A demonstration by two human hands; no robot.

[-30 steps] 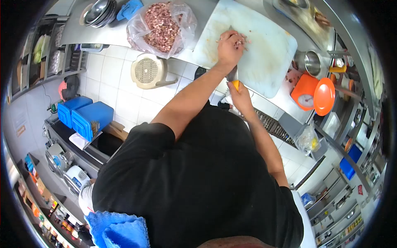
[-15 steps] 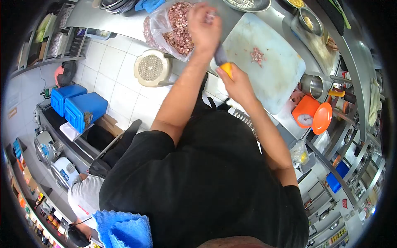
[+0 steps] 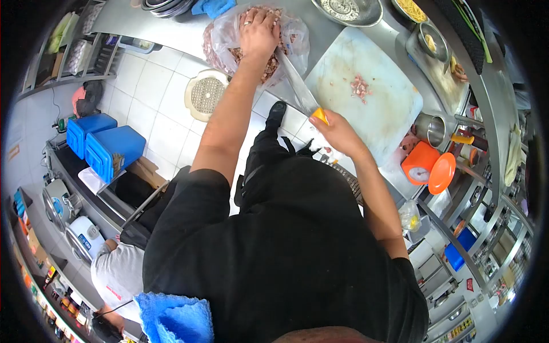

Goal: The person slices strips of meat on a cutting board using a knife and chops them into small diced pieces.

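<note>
My left hand [image 3: 260, 33] lies on the chopped meat [image 3: 270, 70] inside a clear plastic bag [image 3: 294, 37], its fingers spread and pointing to the back. In my right hand [image 3: 336, 132] is the yellow handle of a knife [image 3: 298, 84]. The blade points up and left, its tip at the bag beside my left wrist. A small pile of chopped meat [image 3: 359, 87] sits on the white cutting board [image 3: 380, 117], right of the knife.
Metal bowls [image 3: 350, 10] stand behind the board. To its right are a steel pot [image 3: 432, 130], an orange scale [image 3: 419, 163] and an orange plate [image 3: 442, 173]. A beige stool [image 3: 207, 95] stands on the floor. Another person [image 3: 118, 273] is at the lower left.
My left hand has moved left from the board to the bag and its fingers have opened over the meat. The knife has shifted left, off the board. The other person has come into fuller view.
</note>
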